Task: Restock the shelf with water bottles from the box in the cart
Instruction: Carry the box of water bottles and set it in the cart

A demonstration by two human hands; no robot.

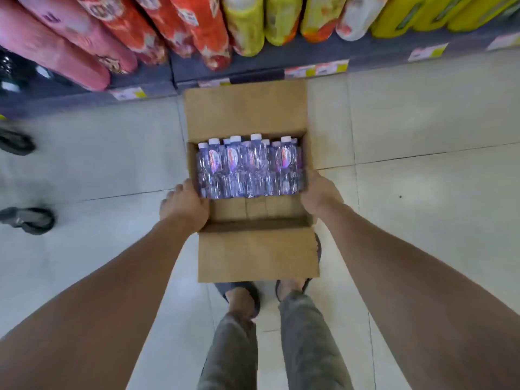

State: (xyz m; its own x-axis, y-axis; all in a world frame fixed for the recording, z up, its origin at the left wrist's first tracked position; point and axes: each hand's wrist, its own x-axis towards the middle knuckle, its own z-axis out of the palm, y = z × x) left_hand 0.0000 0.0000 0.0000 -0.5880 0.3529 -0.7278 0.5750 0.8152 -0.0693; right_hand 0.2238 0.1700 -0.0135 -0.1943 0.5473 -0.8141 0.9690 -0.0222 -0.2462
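Both hands (185, 208) (bare) on box (253, 114)

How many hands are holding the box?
2. The left hand grips the left side of the cardboard box; the right hand grips its right side, beside the water bottles.

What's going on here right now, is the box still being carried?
A person grips an open cardboard box by its two sides, left hand on one wall and right hand on the other. Small water bottles with white caps fill its far part; the near part is bare. The box is over the tiled floor, before a low shelf of coloured packs. No bottle is out yet.
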